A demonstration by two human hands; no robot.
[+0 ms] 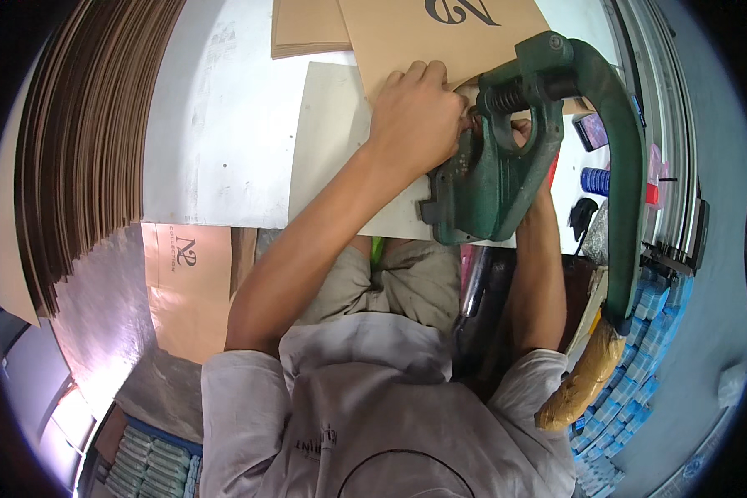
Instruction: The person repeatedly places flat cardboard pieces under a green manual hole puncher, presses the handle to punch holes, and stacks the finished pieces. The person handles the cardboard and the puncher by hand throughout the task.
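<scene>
A green metal lever press (506, 187) stands at the front edge of the white table, its long curved lever (631, 191) reaching toward me on the right and ending in a grip wrapped in yellow-brown tape (585, 382). My left hand (417, 112) is closed on the near edge of a brown paper bag (440, 50) with dark print, right beside the press. Fingertips of that hand go out of sight behind the press head. My right hand (520, 133) is on the press's far side, mostly hidden by it. Its visible fingers are curled; what they hold is hidden.
Flat brown bags (307, 29) lie stacked at the back. A tall row of brown sheets (91, 124) lines the left. Small items, including a blue ribbed roll (595, 181), sit right of the press. Wrapped blue bundles (639, 357) are on the floor.
</scene>
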